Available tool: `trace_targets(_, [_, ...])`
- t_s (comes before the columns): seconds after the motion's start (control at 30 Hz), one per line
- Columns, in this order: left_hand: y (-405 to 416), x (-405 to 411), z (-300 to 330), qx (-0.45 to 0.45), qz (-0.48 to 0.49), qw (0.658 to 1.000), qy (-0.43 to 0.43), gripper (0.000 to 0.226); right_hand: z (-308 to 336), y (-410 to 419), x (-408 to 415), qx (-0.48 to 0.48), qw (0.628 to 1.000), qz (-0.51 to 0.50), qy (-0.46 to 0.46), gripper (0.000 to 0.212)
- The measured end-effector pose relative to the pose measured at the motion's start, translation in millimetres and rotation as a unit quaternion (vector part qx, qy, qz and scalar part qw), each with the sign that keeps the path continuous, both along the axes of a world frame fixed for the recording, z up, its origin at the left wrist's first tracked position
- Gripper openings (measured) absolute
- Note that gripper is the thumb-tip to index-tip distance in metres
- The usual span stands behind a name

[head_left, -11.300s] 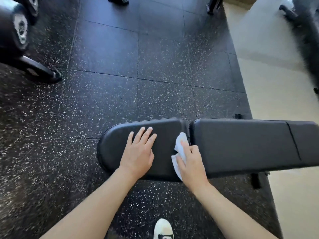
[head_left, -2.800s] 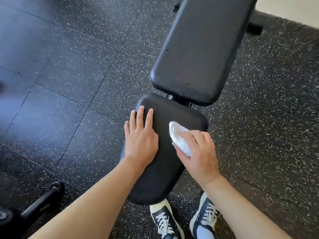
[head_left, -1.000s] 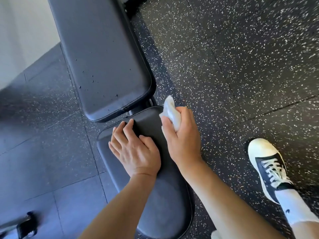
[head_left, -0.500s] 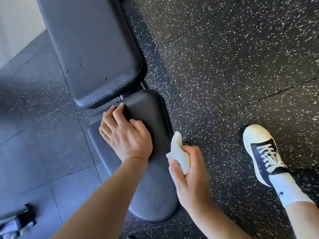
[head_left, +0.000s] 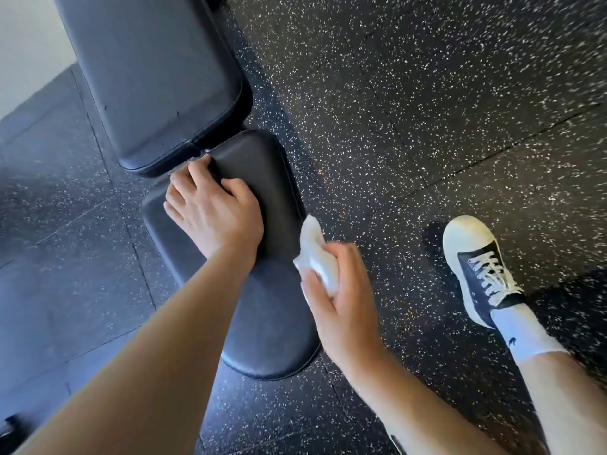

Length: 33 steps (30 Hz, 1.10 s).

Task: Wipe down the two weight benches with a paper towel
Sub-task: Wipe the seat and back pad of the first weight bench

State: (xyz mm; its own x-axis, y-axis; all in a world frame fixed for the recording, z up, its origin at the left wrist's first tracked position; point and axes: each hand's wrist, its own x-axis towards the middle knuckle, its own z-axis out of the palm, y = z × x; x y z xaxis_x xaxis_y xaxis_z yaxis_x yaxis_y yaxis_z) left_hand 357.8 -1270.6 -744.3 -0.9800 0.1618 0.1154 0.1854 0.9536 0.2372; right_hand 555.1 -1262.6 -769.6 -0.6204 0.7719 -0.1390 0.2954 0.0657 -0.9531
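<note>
A small dark logo, too blurred to read, marks the white sock (head_left: 528,336) above the navy canvas sneaker (head_left: 479,267) at 3 o'clock. The weight bench (head_left: 170,77) runs from 11 o'clock to centre: smooth black padded vinyl, its back pad speckled with droplets or specks, its rounded seat pad (head_left: 272,316) lower down. The left hand (head_left: 213,211) rests on the seat pad, fingers curled over its upper edge. The right hand (head_left: 345,300) pinches a crumpled white paper towel (head_left: 317,254) at the seat's right edge, over speckled black rubber floor tiles (head_left: 410,110).
</note>
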Motion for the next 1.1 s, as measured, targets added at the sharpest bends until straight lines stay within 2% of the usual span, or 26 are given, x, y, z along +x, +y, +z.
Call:
trace_targets(0.1, [-1, -1, 0, 0.007, -0.006, 1.000, 0.002, 0.048, -1, -29, 37, -0.014, 1.000, 0.002, -0.004, 0.021])
trace_targets(0.2, [-3, -3, -2, 0.016, -0.012, 1.000, -0.006, 0.048, 0, -20, 22, 0.033, 0.999, 0.009, -0.025, 0.022])
trace_targets(0.33, [-3, -5, -2, 0.021, -0.016, 1.000, 0.000, 0.048, -1, 27, -44, 0.040, 0.999, 0.012, -0.021, 0.020])
trace_targets(0.5, [-2, -6, -5, 0.028, -0.020, 0.999, 0.015, 0.047, 4, 90, -144, 0.051, 0.998, 0.013, -0.015, 0.027])
trace_targets(0.6, [-2, -8, -6, 0.027, -0.023, 0.999, 0.015, 0.049, 3, 108, -173, 0.053, 0.998, 0.029, -0.026, 0.027])
trace_targets(0.83, [3, -8, 0, 0.011, -0.021, 1.000, -0.007, 0.055, 0, 82, -124, 0.068, 0.997, 0.039, -0.025, 0.027])
trace_targets(0.97, [6, -8, 3, 0.005, -0.006, 0.999, -0.033, 0.057, 0, 79, -101, 0.081, 0.990, 0.115, -0.024, 0.023])
trace_targets(1.1, [8, -8, 3, -0.004, -0.002, 0.999, -0.037, 0.058, 5, 118, -135, 0.139, 0.969, 0.199, -0.051, 0.027])
